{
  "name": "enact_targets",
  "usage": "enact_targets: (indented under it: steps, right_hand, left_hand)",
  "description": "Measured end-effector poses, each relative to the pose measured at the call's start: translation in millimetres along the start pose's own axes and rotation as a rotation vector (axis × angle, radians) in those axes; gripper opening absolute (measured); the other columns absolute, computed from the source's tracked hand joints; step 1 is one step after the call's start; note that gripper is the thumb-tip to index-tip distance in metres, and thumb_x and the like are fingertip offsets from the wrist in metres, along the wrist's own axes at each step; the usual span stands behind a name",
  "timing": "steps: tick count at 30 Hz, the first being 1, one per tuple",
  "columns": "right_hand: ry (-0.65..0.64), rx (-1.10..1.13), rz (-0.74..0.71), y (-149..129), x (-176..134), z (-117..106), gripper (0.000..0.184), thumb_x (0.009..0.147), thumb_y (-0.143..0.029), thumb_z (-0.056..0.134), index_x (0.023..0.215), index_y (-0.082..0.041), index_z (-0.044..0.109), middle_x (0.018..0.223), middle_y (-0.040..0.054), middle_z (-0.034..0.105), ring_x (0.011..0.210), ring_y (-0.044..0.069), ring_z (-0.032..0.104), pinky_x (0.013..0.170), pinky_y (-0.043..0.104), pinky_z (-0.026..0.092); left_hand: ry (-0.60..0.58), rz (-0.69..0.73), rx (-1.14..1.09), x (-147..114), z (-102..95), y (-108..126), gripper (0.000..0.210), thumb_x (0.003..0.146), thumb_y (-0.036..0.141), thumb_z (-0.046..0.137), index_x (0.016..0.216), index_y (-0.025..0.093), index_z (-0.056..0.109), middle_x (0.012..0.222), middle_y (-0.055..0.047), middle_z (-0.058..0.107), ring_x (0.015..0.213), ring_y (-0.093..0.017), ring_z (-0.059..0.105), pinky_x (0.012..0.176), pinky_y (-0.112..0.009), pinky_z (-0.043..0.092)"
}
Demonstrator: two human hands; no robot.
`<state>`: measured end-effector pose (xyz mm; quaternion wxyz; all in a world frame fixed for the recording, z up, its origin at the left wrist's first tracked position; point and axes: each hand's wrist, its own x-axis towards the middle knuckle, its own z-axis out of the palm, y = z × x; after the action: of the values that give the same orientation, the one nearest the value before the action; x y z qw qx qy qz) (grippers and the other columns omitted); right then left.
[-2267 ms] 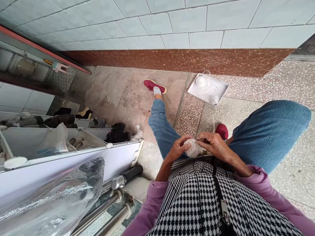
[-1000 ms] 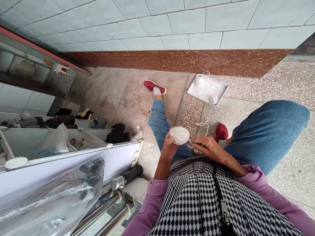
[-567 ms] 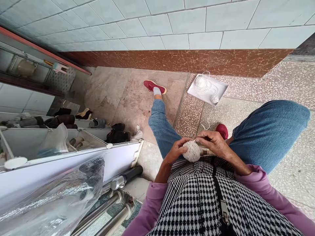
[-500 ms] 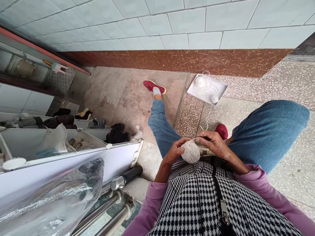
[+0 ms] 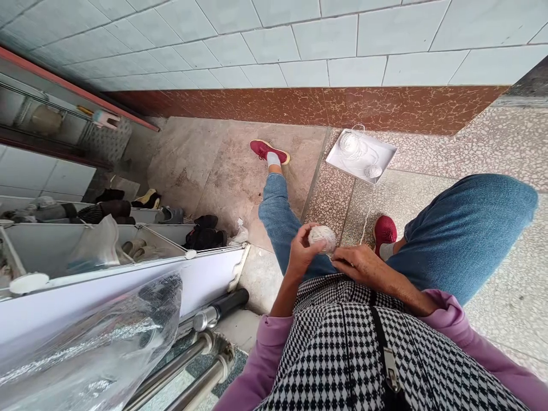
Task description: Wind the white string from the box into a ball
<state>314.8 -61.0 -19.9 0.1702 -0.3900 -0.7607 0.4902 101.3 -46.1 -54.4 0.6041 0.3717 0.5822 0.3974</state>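
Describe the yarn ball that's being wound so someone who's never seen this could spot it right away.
Start at the checked apron and go up to the hands. The yarn ball sits in the left hand. Unlike the yarn in the white tray by the wall, it is held above the floor.

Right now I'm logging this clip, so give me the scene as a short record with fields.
Left hand: holds yarn ball
Right hand: beside the ball, pinching the strand
Strand: runs down to a white tray on the floor
Tray: holds loose yarn, by the wall
Posture: seated, jeans, red shoes
Left side: shoe rack
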Motion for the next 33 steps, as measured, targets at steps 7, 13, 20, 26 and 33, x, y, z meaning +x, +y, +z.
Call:
enact_targets:
  steps: [7, 13, 20, 26, 33]
  right_hand:
    - [0.005, 0.041, 0.013, -0.7, -2.3, -6.4, 0.022, 0.107, -0.022, 0.057, 0.105, -0.019, 0.079, 0.096, 0.0078, 0.081, 0.082, 0.022, 0.071, 0.079, 0.035, 0.050]
    - [0.114, 0.191, -0.022, 0.8, -1.0, -4.4, 0.035, 0.111, -0.040, 0.055, 0.087, -0.021, 0.074, 0.082, 0.0060, 0.075, 0.072, 0.021, 0.064, 0.073, 0.036, 0.049]
    - [0.124, 0.384, 0.022, -7.9, -1.8, -14.4, 0.035, 0.108, -0.042, 0.061, 0.080, -0.024, 0.071, 0.074, 0.0061, 0.069, 0.068, 0.022, 0.059, 0.066, 0.037, 0.045]
    - [0.054, 0.138, 0.057, -8.3, -2.2, -9.4, 0.024, 0.107, -0.024, 0.055, 0.084, -0.022, 0.063, 0.079, 0.0026, 0.068, 0.068, 0.017, 0.057, 0.067, 0.032, 0.040]
    - [0.027, -0.168, 0.128, -6.9, 2.6, -1.9, 0.016, 0.106, -0.020, 0.057, 0.094, -0.019, 0.067, 0.080, 0.0029, 0.071, 0.069, 0.016, 0.060, 0.067, 0.030, 0.037]
  left_hand:
    - [-0.179, 0.080, 0.353, -11.5, 11.0, -4.0, 0.052, 0.084, 0.043, 0.082, 0.131, 0.022, 0.078, 0.121, -0.008, 0.074, 0.111, -0.026, 0.067, 0.102, -0.039, 0.055]
    - [-0.363, -0.012, 0.191, -20.4, 5.9, -4.5, 0.070, 0.098, 0.071, 0.061, 0.145, 0.020, 0.070, 0.120, -0.009, 0.078, 0.110, -0.028, 0.069, 0.109, -0.047, 0.053]
    - [-0.360, -0.097, 0.017, -29.1, 2.9, -10.8, 0.096, 0.070, 0.071, 0.090, 0.146, 0.017, 0.065, 0.117, -0.009, 0.074, 0.102, -0.025, 0.067, 0.093, -0.037, 0.055]
    - [-0.329, -0.001, 0.244, -23.6, -3.1, -2.6, 0.082, 0.071, 0.054, 0.094, 0.140, 0.019, 0.068, 0.120, -0.009, 0.071, 0.104, -0.025, 0.066, 0.098, -0.040, 0.055]
    - [-0.248, 0.238, 0.516, -17.9, -15.4, 9.6, 0.065, 0.077, 0.039, 0.092, 0.137, 0.023, 0.073, 0.123, -0.010, 0.069, 0.115, -0.027, 0.066, 0.108, -0.045, 0.054]
